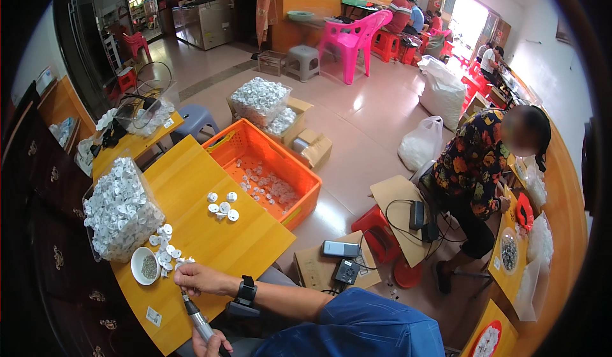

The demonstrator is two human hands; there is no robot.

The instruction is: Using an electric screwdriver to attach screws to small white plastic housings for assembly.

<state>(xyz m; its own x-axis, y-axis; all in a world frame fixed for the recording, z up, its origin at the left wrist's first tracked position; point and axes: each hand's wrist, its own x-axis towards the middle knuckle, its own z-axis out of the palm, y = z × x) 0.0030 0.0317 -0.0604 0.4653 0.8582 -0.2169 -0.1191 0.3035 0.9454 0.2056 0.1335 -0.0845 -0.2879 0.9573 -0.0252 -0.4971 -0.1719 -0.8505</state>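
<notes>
Head view: small white plastic caps on the bench, most stock unprocessed.

Your left hand [199,279] rests on the yellow wooden tabletop [210,239], fingers curled over the loose white round caps [167,253] at the foot of the clear plastic bag heaped with more white caps [121,209]; whether it pinches one, you cannot tell. Your right hand [213,344] closes around the slim silver powered driver [196,319], tip pointing up toward the left hand. Beside them sits a small white bowl of tiny grey parts [146,266]. A few caps lie apart mid-table [222,206]; the orange plastic crate [264,173] holds only a thin scatter. Judged so: early, with much left.
</notes>
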